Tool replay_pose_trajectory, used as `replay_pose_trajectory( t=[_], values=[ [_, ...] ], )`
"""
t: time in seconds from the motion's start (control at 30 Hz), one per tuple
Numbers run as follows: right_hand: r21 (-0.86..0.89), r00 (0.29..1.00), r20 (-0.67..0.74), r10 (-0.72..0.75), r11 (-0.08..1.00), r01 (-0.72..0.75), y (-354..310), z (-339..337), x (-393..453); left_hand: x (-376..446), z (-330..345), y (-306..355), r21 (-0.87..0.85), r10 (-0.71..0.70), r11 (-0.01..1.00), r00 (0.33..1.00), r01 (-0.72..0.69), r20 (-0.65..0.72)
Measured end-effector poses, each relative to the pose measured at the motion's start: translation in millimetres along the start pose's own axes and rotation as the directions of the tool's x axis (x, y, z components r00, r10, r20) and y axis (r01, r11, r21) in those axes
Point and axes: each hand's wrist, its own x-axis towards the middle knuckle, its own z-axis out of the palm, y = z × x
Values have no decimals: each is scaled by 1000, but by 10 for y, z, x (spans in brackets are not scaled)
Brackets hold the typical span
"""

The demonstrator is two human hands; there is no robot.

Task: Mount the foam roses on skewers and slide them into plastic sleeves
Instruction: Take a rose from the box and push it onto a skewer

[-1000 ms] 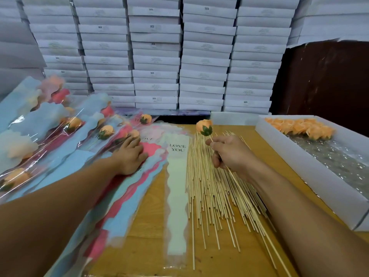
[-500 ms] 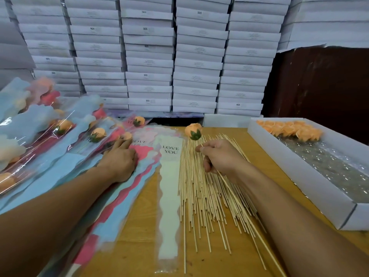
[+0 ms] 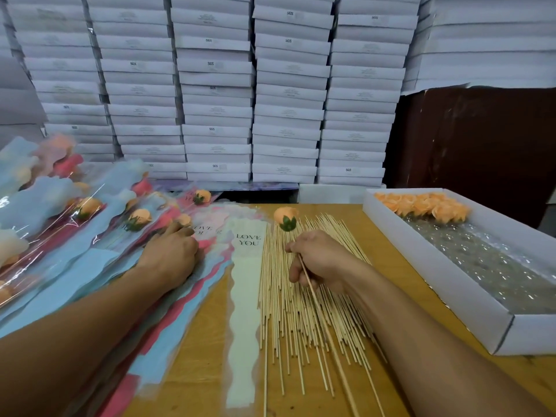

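While pinched in right hand (image 3: 322, 260), skewer (image 3: 319, 299) carries foam rose (image 3: 285, 217) clear above loose skewers (image 3: 301, 311), ready for sleeving. Left hand (image 3: 173, 254), fingers flat, pins sleeve stack (image 3: 168, 311) on counter (image 3: 204, 356), likely steadying top sleeve. Spare roses (image 3: 421, 204) boxed, right.

Right hand (image 3: 319, 260) hides skewer (image 3: 313, 293) top.
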Motion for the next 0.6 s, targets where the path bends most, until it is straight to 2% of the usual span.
replay_pose_trajectory(
  t=[0.1,0.2,0.37,0.5,0.6],
  values=[
    [-9,999,26,27,1000,-27,-12,56,-17,-72,-241,137,-32,-13,999,1000,12,-23],
    [-42,1000,18,2,999,-1,-19,81,-24,-167,-531,377,-26,24,999,993,-27,-112],
    [101,995,69,-66,993,59,-54,104,-61,-362,-920,867,-114,77,989,982,-97,-171],
    [215,994,4,-107,971,104,-38,87,-46,-488,-1049,1159,-139,156,973,967,-186,-203],
    [264,996,-43,-83,960,91,-24,50,-30,-522,-1067,1215,-173,147,968,972,-179,-185]
  ],
)
